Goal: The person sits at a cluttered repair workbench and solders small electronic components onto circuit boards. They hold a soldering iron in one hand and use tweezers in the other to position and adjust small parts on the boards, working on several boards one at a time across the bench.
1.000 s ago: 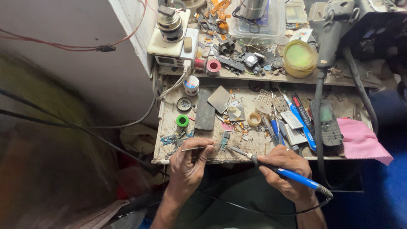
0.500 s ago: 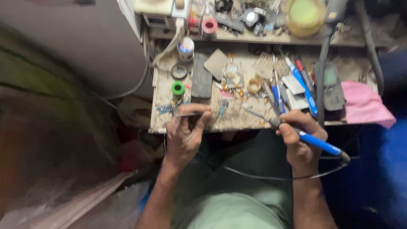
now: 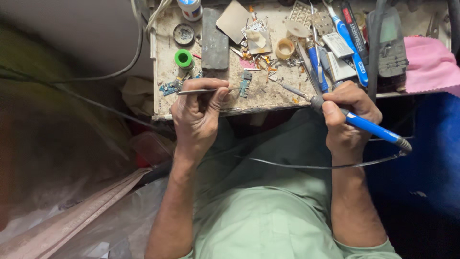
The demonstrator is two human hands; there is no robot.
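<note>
Head view: a small green circuit board point(image 3: 245, 82) is seen lying flat on the worn workbench point(image 3: 163, 103), near its front edge, between both hands. Metal tweezers point(image 3: 203, 90) are pinched closed in the left hand point(image 3: 196, 115), tips just beside the board. A blue-handled soldering iron point(image 3: 364, 125) is gripped firmly in the right hand point(image 3: 347, 120), tip lowered right of the board. A green spool point(image 3: 183, 58) stands behind.
</note>
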